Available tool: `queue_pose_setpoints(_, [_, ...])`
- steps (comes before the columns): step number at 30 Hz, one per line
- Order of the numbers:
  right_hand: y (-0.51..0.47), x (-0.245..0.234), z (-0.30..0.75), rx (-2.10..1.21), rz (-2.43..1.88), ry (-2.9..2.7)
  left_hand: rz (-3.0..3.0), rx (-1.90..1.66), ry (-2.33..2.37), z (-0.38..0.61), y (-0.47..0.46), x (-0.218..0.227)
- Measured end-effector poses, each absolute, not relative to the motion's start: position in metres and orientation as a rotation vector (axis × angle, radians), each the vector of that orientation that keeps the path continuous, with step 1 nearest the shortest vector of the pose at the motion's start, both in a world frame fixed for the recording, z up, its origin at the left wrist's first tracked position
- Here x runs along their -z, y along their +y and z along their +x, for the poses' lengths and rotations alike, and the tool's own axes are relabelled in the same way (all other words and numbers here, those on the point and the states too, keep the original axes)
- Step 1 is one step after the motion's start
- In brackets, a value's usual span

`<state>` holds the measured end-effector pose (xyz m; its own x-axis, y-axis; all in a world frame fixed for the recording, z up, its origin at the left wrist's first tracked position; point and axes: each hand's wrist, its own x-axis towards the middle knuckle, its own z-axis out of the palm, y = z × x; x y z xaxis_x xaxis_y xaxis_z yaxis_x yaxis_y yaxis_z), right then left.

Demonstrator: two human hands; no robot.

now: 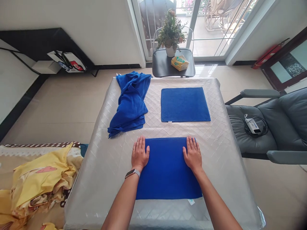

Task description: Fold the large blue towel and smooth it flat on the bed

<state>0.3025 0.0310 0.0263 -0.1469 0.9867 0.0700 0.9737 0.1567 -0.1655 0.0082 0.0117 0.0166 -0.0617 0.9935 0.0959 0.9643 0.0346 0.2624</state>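
A blue towel [168,172] lies spread flat on the table just in front of me, a small white tag poking out under its near edge. My left hand [140,154] rests flat along its far left corner, fingers stretched forward, with a watch on the wrist. On the far right corner lies my right hand [193,155], palm down and fingers extended. Neither hand grips anything. Beyond them is a second blue towel [185,104], flat and rectangular. To its left sits a crumpled heap of blue towels [133,102].
A silvery quilted cover [110,166] drapes the table. Behind it a black chair [174,72] holds a potted plant [170,35] and a yellow tissue pack [179,63]. A grey armchair [249,140] stands right; yellow clothing [43,175] lies on a bed at left.
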Motion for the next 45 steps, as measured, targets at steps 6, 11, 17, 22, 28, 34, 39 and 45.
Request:
queue_pose_setpoints(6, [0.032, -0.023, 0.305, -0.104, -1.975, -2.226, 2.071, -0.4, 2.175, 0.008, 0.012, -0.015])
queue_pose_setpoints(11, [0.026, -0.036, 0.265, -0.088, -2.05, -2.073, 2.054, -0.403, 2.168, 0.008, 0.012, -0.017])
queue_pose_setpoints(17, [0.005, -0.043, 0.169, -0.358, -1.613, -2.324, 2.069, -0.394, 2.168, 0.007, 0.012, -0.016])
queue_pose_setpoints(22, [0.002, -0.031, 0.154, -0.385, -1.566, -2.375, 2.076, -0.416, 2.158, 0.006, 0.011, -0.013])
queue_pose_setpoints(28, [0.017, -0.027, 0.225, -0.266, -1.709, -2.342, 2.05, -0.403, 2.162, 0.008, 0.011, -0.016])
queue_pose_setpoints(34, [0.037, -0.023, 0.3, -0.105, -1.949, -2.249, 2.055, -0.414, 2.165, 0.007, 0.011, -0.016])
queue_pose_setpoints(39, [0.038, -0.023, 0.305, -0.084, -1.989, -2.221, 2.056, -0.425, 2.167, 0.007, 0.011, -0.015])
queue_pose_setpoints(45, [0.039, -0.027, 0.3, -0.058, -1.996, -2.173, 2.059, -0.407, 2.175, 0.007, 0.012, -0.015])
